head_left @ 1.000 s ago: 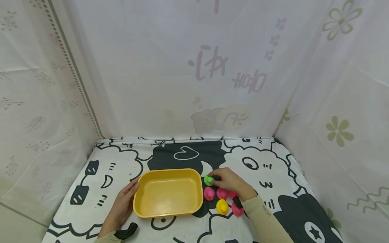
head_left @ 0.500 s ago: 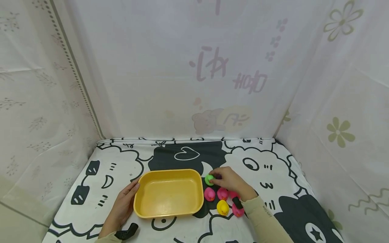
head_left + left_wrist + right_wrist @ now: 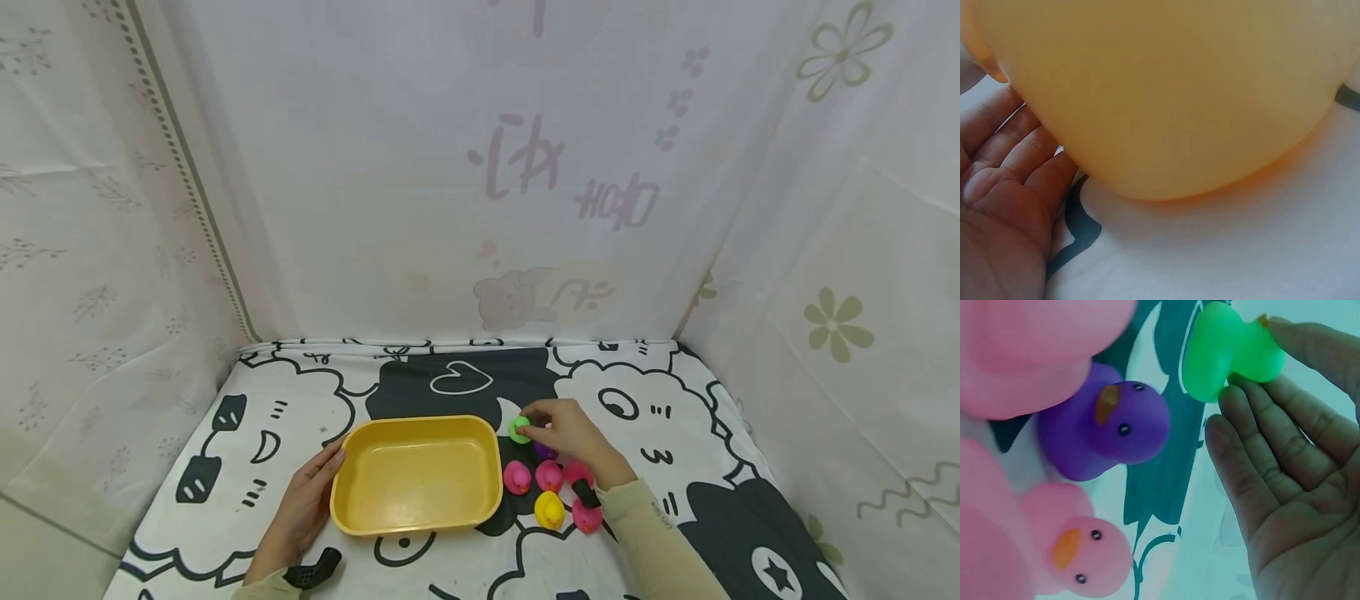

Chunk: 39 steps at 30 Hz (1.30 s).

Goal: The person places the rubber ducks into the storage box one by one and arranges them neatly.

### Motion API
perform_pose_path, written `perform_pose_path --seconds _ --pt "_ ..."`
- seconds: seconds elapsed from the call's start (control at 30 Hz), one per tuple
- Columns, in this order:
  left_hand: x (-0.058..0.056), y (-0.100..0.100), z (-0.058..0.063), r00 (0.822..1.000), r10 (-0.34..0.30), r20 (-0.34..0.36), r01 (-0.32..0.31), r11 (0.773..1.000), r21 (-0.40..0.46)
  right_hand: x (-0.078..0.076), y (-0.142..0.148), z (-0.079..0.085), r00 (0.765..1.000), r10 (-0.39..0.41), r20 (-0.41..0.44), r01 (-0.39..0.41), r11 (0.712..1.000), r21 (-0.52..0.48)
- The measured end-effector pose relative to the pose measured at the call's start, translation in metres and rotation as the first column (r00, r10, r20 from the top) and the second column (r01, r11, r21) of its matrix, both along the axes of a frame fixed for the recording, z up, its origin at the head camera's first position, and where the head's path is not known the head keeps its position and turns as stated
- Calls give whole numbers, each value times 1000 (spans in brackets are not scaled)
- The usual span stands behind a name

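My left hand [image 3: 300, 504] grips the left rim of a yellow plastic tray [image 3: 416, 479], thumb over the edge. In the left wrist view the fingers [image 3: 1032, 153] lie against the tray's outer wall. Between thumb and fingers, my right hand [image 3: 570, 433] pinches a green rubber duck [image 3: 519, 430] beyond the tray's right end. The right wrist view shows that duck [image 3: 1229, 353] held by its head at the fingertips, off the cloth. A purple rubber duck [image 3: 1129, 422] stands below the right hand, partly hidden by it in the head view.
Several pink rubber ducks [image 3: 517, 477] and a yellow duck [image 3: 550, 510] stand on the cloth right of the tray, some partly under the right wrist. A black-and-white patterned cloth [image 3: 457, 379] covers the table. Pale curtains [image 3: 375, 208] enclose the back and sides.
My right hand has moved slightly up and away with the green duck, lifting it. More of the purple duck now shows beneath. The left hand and tray stay in place.
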<state>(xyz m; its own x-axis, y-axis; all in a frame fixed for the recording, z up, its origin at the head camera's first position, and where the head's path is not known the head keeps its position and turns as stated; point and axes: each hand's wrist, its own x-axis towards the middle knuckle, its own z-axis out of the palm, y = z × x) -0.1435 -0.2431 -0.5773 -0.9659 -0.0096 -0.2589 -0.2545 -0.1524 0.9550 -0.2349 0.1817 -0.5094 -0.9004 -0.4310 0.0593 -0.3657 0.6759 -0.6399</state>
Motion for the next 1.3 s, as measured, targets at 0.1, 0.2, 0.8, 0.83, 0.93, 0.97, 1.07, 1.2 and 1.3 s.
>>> perform_pose_path --seconds 0.1,0.2,0.8,0.83,0.93,0.97,1.07,1.2,1.3 --pt "0 0 0 1000 4 2 -4 1000 4 -2 -2 2 1000 -25 -13 24 999 -42" --pt "1 0 1 1000 1 3 -1 1000 6 -4 -6 4 999 -38 -10 37 997 -69" --pt "1 2 4 1000 16 2 -16 1000 26 -6 -68 25 995 92 47 -84 986 -147" --pt "1 2 4 1000 16 9 -16 1000 26 -6 -71 26 994 99 50 -91 985 -145" --pt "1 2 4 1000 17 21 -17 1000 23 -6 -81 28 991 122 55 -113 984 -140" --pt "1 2 4 1000 16 23 -17 1000 21 -7 -84 29 990 129 55 -120 983 -140" --pt "1 3 5 1000 12 22 -13 1000 17 -8 -91 31 987 151 47 -143 979 -145" --pt "1 3 5 1000 17 25 -17 1000 11 -7 -100 35 983 174 51 -164 974 -159" --pt "1 3 5 999 18 34 -18 1000 5 -5 -110 35 981 183 68 -170 970 -172"
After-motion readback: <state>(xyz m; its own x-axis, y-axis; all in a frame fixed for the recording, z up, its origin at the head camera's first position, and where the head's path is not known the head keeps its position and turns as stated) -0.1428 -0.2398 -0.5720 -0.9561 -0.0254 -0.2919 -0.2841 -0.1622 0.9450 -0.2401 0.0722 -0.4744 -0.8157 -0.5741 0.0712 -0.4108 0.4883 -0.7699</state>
